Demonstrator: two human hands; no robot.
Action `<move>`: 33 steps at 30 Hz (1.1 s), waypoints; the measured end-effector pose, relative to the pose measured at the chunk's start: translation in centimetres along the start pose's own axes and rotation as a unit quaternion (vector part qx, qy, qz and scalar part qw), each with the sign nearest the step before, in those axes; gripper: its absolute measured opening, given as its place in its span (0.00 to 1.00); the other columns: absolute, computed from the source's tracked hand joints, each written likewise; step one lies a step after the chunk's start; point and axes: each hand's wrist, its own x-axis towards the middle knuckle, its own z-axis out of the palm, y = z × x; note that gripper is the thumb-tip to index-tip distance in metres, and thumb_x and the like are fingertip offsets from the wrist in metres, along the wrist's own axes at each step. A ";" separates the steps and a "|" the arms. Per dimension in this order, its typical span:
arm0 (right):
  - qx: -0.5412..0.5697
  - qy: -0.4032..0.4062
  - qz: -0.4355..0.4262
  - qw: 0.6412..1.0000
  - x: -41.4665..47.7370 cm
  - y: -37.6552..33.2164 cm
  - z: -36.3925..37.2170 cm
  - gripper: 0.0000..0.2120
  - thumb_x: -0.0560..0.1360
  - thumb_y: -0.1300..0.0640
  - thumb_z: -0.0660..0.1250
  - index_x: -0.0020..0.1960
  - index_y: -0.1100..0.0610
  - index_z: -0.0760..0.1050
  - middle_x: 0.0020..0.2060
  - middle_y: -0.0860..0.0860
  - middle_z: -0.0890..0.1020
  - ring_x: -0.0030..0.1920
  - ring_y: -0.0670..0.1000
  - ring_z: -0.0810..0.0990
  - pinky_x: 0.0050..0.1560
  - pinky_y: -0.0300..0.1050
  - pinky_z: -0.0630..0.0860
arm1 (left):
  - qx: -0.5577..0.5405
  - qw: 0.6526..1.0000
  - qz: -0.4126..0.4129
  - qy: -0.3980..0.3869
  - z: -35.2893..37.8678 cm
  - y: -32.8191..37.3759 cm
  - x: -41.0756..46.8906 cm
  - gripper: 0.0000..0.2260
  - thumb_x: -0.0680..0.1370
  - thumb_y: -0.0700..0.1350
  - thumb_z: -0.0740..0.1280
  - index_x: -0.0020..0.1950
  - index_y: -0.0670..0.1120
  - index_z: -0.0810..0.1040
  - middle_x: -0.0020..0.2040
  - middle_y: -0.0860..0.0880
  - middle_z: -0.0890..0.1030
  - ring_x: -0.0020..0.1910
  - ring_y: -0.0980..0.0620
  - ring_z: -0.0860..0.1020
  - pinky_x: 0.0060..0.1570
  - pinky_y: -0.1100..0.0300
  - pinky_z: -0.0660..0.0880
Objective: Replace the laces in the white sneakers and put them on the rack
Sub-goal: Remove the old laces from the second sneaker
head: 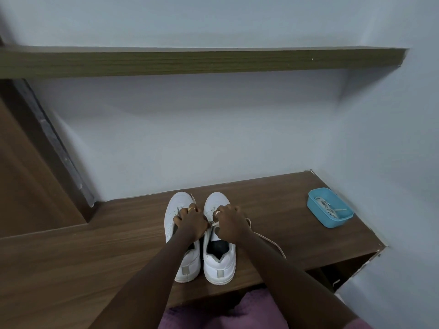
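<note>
Lengthwise, white sneakers (219, 263) point toes toward the wall (213, 138), left grip (190, 222) and right grip (229, 222) each pinching a lace (268, 241).

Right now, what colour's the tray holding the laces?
Light blue tray, seen best in the head view.

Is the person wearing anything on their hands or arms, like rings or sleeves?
Yes, rings. The left hand has a gold-coloured ring on one finger, and the right hand has a pale ring too. No sleeves, watch or bracelets show below the elbows.
</note>
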 end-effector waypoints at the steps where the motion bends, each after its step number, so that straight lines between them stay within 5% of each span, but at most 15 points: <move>1: -0.015 0.007 -0.011 1.000 0.0 -0.1 0.0 0.12 0.72 0.57 0.62 0.53 0.60 0.77 0.54 0.53 0.78 0.57 0.57 0.74 0.56 0.51 0.67 | -0.001 1.000 -0.002 0.001 0.0 0.0 -0.1 0.18 0.78 0.55 0.60 0.65 0.49 0.74 0.70 0.48 0.62 0.69 0.42 0.58 0.67 0.43 0.55; 6: 0.164 0.026 0.082 0.983 -0.2 0.7 -0.6 0.09 0.75 0.55 0.62 0.48 0.59 0.78 0.49 0.53 0.80 0.52 0.55 0.78 0.52 0.47 0.70 | 0.002 1.000 0.002 -0.003 0.0 0.0 -0.1 0.17 0.78 0.55 0.61 0.62 0.49 0.76 0.69 0.49 0.62 0.68 0.42 0.58 0.67 0.42 0.56; 10: 0.360 0.035 0.307 0.880 -0.2 3.0 -0.4 0.03 0.68 0.49 0.65 0.37 0.47 0.76 0.41 0.47 0.82 0.44 0.52 0.81 0.49 0.50 0.77 | -0.008 1.000 -0.007 -0.005 0.1 -0.1 0.1 0.17 0.77 0.55 0.62 0.63 0.50 0.76 0.69 0.50 0.62 0.69 0.43 0.58 0.67 0.44 0.57; 13: 0.430 0.088 0.416 0.796 0.3 6.0 2.2 0.08 0.65 0.47 0.62 0.39 0.48 0.77 0.37 0.48 0.82 0.41 0.55 0.82 0.46 0.54 0.80 | -0.014 1.000 -0.009 0.004 0.4 -0.1 0.2 0.18 0.77 0.55 0.62 0.63 0.50 0.76 0.69 0.50 0.63 0.69 0.43 0.59 0.67 0.44 0.57; 15: 0.438 0.109 0.446 0.773 -0.1 5.5 1.5 0.10 0.67 0.51 0.62 0.43 0.53 0.78 0.40 0.53 0.83 0.44 0.58 0.82 0.47 0.56 0.79 | -0.018 1.000 -0.010 0.003 0.6 -0.3 0.3 0.17 0.77 0.56 0.63 0.63 0.50 0.76 0.68 0.51 0.64 0.69 0.43 0.59 0.67 0.44 0.58; 19: 0.323 0.064 0.298 0.896 -0.4 2.5 -0.7 0.15 0.71 0.54 0.67 0.57 0.55 0.77 0.54 0.52 0.80 0.57 0.55 0.78 0.59 0.52 0.73 | -0.019 1.000 0.003 -0.015 0.9 -0.9 1.0 0.18 0.75 0.57 0.62 0.61 0.51 0.78 0.67 0.51 0.66 0.68 0.43 0.59 0.67 0.43 0.58; 23: 0.139 -0.005 0.042 0.989 -0.4 0.2 -0.6 0.13 0.73 0.52 0.66 0.53 0.57 0.79 0.56 0.52 0.79 0.58 0.54 0.75 0.59 0.48 0.69 | -0.003 1.000 0.006 -0.016 1.1 -1.2 1.3 0.21 0.75 0.59 0.59 0.61 0.51 0.77 0.68 0.51 0.66 0.69 0.43 0.59 0.67 0.42 0.56; 27: 0.032 0.001 0.027 0.999 -0.2 -0.5 -0.6 0.10 0.74 0.58 0.60 0.51 0.59 0.77 0.51 0.54 0.79 0.53 0.56 0.76 0.52 0.49 0.68 | 0.004 1.000 0.005 -0.011 1.1 -0.9 1.0 0.20 0.77 0.59 0.58 0.64 0.51 0.75 0.69 0.51 0.63 0.69 0.43 0.58 0.67 0.43 0.55; 33: 0.244 0.024 0.171 0.954 -0.5 0.4 -1.1 0.09 0.75 0.56 0.62 0.47 0.57 0.80 0.47 0.53 0.82 0.50 0.54 0.79 0.51 0.45 0.72 | 0.005 1.000 0.000 -0.008 0.7 -0.4 0.7 0.19 0.77 0.58 0.61 0.65 0.52 0.75 0.70 0.50 0.62 0.69 0.42 0.58 0.67 0.44 0.57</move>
